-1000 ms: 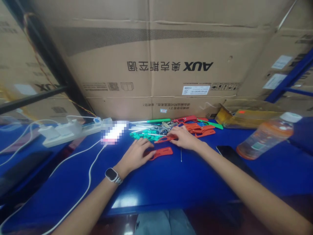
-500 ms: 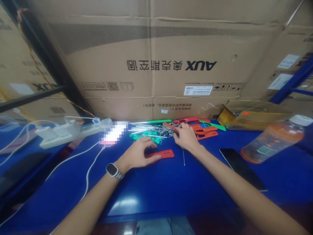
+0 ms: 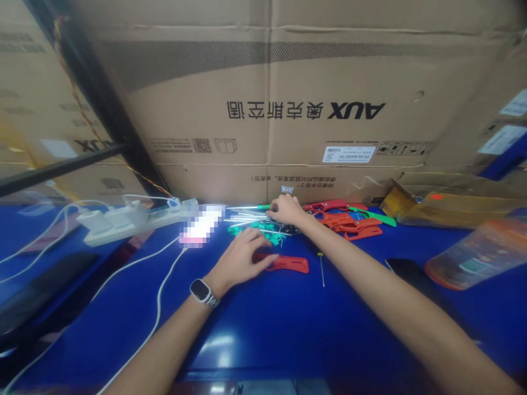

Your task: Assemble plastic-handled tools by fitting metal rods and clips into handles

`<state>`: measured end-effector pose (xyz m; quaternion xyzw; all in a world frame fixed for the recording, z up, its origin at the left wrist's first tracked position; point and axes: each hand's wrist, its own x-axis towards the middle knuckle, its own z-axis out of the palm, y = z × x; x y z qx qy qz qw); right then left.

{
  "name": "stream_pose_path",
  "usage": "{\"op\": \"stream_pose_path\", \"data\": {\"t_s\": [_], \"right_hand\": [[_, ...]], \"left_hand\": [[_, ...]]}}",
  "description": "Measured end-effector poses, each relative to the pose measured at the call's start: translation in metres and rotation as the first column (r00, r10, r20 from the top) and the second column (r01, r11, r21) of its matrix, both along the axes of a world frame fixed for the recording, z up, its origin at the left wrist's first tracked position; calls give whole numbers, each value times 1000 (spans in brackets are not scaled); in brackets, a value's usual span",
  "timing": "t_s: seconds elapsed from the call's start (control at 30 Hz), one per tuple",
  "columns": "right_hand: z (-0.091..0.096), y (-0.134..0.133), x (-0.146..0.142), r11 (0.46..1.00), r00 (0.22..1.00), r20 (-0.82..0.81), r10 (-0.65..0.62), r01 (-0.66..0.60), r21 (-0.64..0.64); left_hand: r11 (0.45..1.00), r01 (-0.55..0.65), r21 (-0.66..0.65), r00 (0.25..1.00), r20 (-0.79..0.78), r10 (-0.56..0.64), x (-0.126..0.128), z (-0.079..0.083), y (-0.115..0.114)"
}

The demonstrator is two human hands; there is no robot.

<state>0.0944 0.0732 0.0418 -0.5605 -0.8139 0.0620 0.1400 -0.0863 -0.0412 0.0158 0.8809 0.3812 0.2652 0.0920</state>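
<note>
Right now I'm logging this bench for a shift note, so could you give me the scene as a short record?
Left hand: left hand at the near red piece; grip unclear
Right hand: right hand over the pile; fingertips' contact unclear
Pile: metal rods, teal parts, red pieces
Loose: yellow-headed pin, right of the near red piece
Surface: blue table
Behind: large cardboard box
</note>
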Motion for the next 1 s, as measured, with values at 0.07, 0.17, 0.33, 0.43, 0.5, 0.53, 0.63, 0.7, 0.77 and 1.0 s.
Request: {"op": "stream_pose_path", "data": {"t_s": [0.07, 0.17, 0.33, 0.43, 0.5, 0.53, 0.63, 0.7, 0.77, 1.0], "right_hand": [[-2, 16, -11, 998, 999, -15, 38, -39, -57], [-6, 29, -18, 991, 993, -62, 100, -105, -86], [-4, 30, -12, 990, 965, -223, 140, -143, 2], [4, 26, -10, 987, 917, -365, 163, -158, 43], [8, 21, -11, 978, 800, -570, 189, -208, 33], [10, 17, -11, 971, 713, -674, 193, -239, 25], [14, 3, -15, 953, 513, -837, 190, -302, 31], [15, -7, -18, 945, 474, -855, 210, -323, 53], [17, -14, -21, 937, 448, -864, 229, -343, 70], [22, -17, -15, 923, 456, -861, 226, -384, 38]], "left_hand": [[999, -45, 11, 997, 57, 45, -7, -1, 4], [995, -100, -8, 989, 108, 101, -16, -4, 11], [985, -169, -34, 968, 185, 173, -20, -5, 17], [977, -209, -53, 947, 237, 215, -20, -4, 18], [974, -217, -63, 933, 281, 226, -19, -4, 18], [973, -221, -66, 921, 313, 230, -19, -3, 17], [954, -276, -119, 830, 471, 299, -14, 3, 18], [921, -324, -215, 699, 601, 386, -9, 11, 24], [894, -301, -331, 555, 702, 446, -2, 20, 35], [911, 47, -409, 214, 895, 390, 22, 38, 77]]}}
